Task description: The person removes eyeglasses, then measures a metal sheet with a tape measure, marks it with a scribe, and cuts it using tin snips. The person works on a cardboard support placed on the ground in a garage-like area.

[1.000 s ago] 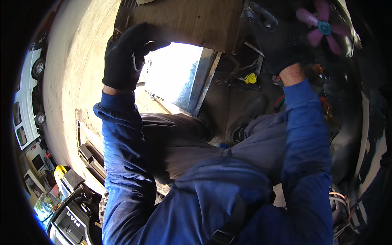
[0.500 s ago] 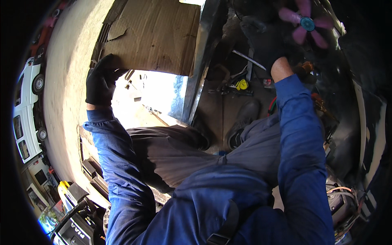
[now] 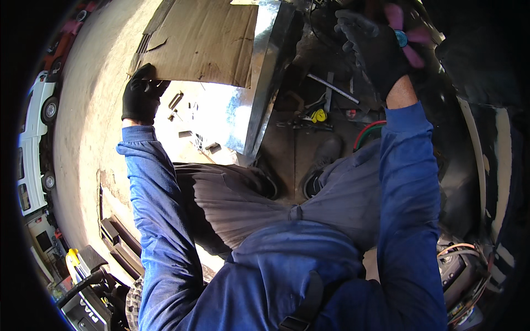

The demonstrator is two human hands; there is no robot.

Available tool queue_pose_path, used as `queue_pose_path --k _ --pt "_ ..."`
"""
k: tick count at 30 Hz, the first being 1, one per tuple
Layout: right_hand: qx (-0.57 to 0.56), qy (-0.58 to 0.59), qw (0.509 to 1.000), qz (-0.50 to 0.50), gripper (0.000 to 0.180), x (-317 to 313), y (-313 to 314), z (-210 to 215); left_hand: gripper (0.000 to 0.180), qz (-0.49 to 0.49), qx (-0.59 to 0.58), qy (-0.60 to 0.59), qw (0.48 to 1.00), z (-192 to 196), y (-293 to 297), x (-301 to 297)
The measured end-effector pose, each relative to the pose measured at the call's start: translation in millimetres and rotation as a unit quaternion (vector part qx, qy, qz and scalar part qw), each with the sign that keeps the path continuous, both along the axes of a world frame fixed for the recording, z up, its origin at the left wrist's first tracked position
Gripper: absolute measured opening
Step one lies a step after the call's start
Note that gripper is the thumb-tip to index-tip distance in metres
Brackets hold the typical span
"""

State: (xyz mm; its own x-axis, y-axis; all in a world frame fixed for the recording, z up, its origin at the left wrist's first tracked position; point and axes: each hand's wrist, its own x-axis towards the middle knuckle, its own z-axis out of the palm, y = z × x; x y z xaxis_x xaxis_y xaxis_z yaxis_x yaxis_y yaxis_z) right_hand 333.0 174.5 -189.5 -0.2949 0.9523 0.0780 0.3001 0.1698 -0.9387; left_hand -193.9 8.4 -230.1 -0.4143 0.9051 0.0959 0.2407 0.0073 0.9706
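Note:
A torn-edged sheet of brown cardboard [image 3: 204, 44] is held at its near left corner by my left hand [image 3: 141, 98], in a black glove with the fingers curled over the edge. Beside the cardboard stands a shiny metal panel [image 3: 265, 91], with bright sunlight on its left face. My right hand [image 3: 381, 55], also black-gloved, is raised over the dark floor at upper right. Its fingers are stretched out and slightly apart, and nothing shows in them. Just beyond it is a pink-bladed fan [image 3: 413, 56], partly hidden by the hand.
Between the panel and my right arm lie a yellow tape measure [image 3: 318, 115], a thin metal rod [image 3: 333, 89] and other tools. Red and green hoses [image 3: 369, 130] run beside my right knee. A white van [image 3: 34, 138] is parked at far left. Dark metal bars [image 3: 118, 243] lie near my left elbow.
My right hand has moved right and turned, so its outstretched fingers now show and it covers part of the fan. The view has shifted slightly; my left hand keeps its grip on the cardboard.

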Motion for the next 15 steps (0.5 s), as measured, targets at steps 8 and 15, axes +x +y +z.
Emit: queue_pose_path --k 8,15 --pt "0.098 -0.205 0.958 0.174 0.04 62 -1 51 0.035 0.116 -0.033 -0.339 0.933 -43 -6 54" --pt "0.029 -0.359 0.916 0.178 0.057 90 -4 -152 0.042 0.103 -0.101 -0.392 0.909 -82 -59 77"
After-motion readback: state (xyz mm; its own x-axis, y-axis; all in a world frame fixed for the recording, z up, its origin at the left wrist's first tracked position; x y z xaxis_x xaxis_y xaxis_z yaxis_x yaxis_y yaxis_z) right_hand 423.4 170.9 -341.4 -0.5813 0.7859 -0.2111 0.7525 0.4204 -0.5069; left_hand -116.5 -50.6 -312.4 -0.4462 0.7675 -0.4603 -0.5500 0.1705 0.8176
